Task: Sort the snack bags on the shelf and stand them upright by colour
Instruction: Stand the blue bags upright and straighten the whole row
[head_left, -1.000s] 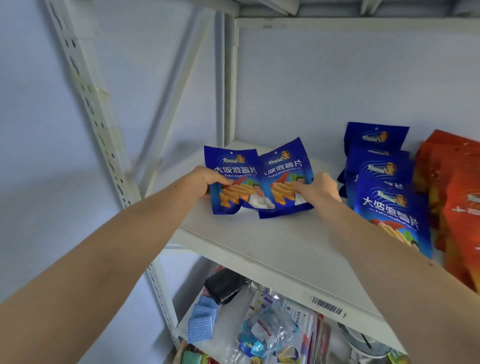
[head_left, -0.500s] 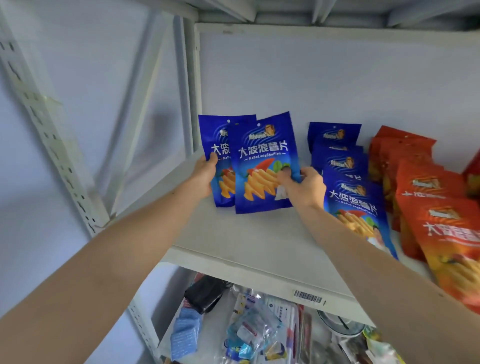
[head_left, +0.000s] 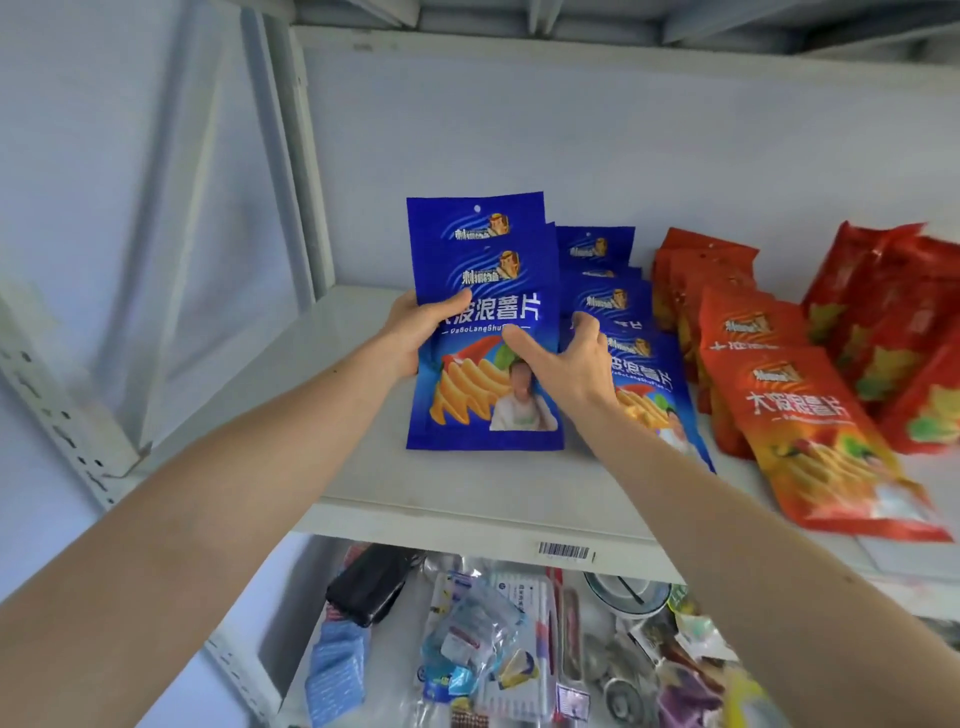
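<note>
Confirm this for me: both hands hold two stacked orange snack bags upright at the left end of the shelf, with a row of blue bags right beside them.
Not quite: the two stacked bags are blue, not orange, as the head view shows. The left hand and right hand hold them upright at the left end of the shelf, with the row of blue bags right beside them. The orange bags stand further right.

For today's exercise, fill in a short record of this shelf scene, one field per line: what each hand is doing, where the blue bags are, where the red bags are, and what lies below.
left hand: left hand grips the left edge of two stacked blue bags
right hand: right hand holds their right side, thumb across the front
blue row: blue row stands just right of the held bags
red bags: red bags further right, leaning in rows
shelf: white shelf, barcode label on its front edge
below: lower shelf clutter, mixed small packets
</note>
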